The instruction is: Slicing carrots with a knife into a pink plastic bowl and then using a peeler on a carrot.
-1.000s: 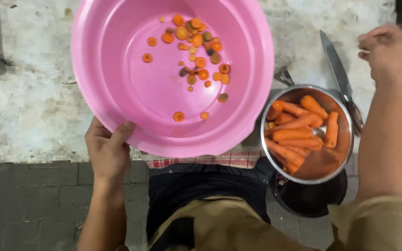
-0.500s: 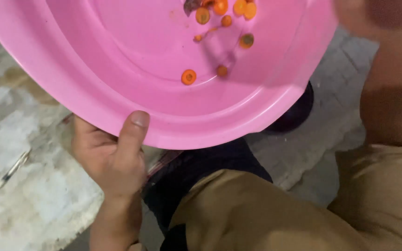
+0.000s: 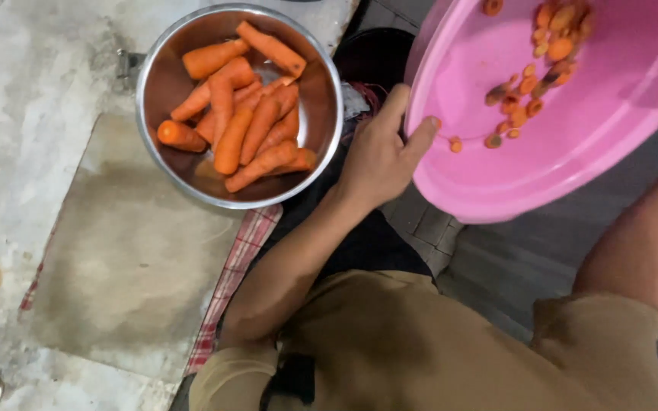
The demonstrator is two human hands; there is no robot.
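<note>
since half a second ago the view has swung: the pink basin (image 3: 573, 144) now sits at the upper right, off the bench (image 3: 55, 152), and the steel bowl (image 3: 192, 164) of peeled carrots (image 3: 241, 129) has come into view at the upper left, resting on the bench edge. the left hand (image 3: 378, 156) grips the basin's near rim, thumb over the lip inside and fingers beneath. the right hand is out of sight; only that forearm shows at the right, so its grip cannot be told. the basin tilts, and the carrot scraps (image 3: 531, 99) cluster toward its far side, a few loose near the thumb. judging from this, doing it well means keeping the thumb pinched firmly on the rim, supporting the far side, and tilting slowly so the scraps slide together rather than scatter over the floor tiles (image 3: 428, 228).
</note>
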